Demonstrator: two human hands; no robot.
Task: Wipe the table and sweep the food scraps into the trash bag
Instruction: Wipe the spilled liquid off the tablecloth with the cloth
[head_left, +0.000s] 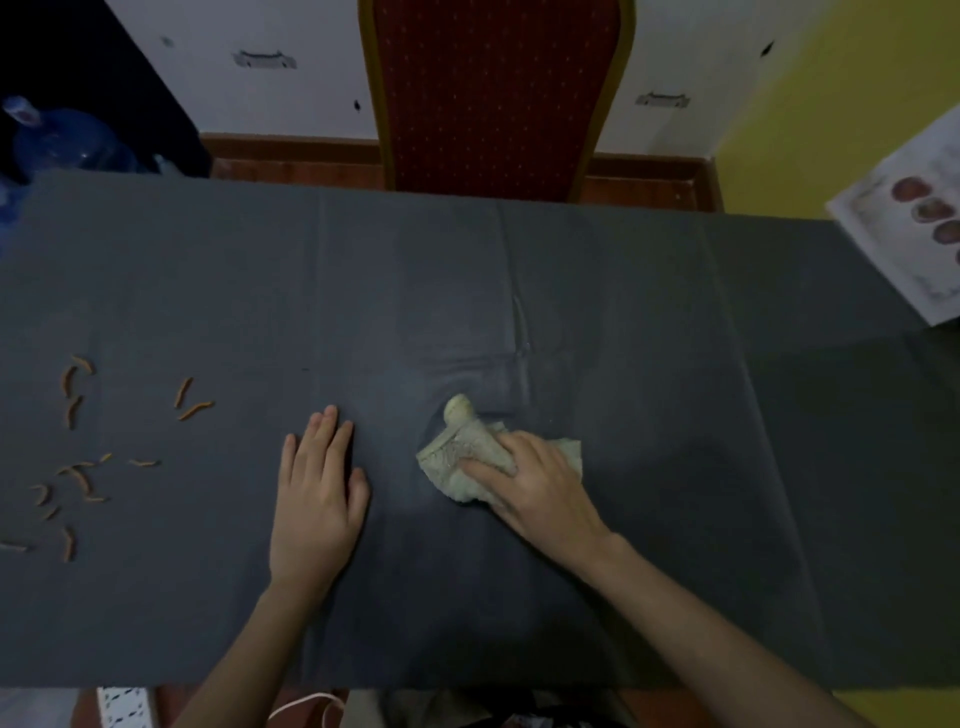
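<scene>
A dark grey cloth covers the table (571, 291). My right hand (540, 483) presses on a crumpled pale cloth (457, 457) near the middle, fingers gripping it. The grey cover is wrinkled just beyond the cloth. My left hand (317, 488) lies flat on the table to the left of it, fingers together, holding nothing. Several orange food scraps (78, 467) lie scattered at the left side of the table, apart from both hands. No trash bag shows in the head view.
A red chair (493, 93) stands behind the table's far edge. A white printed sheet (914, 228) lies at the far right corner. A blue water bottle (57, 140) sits on the floor at far left.
</scene>
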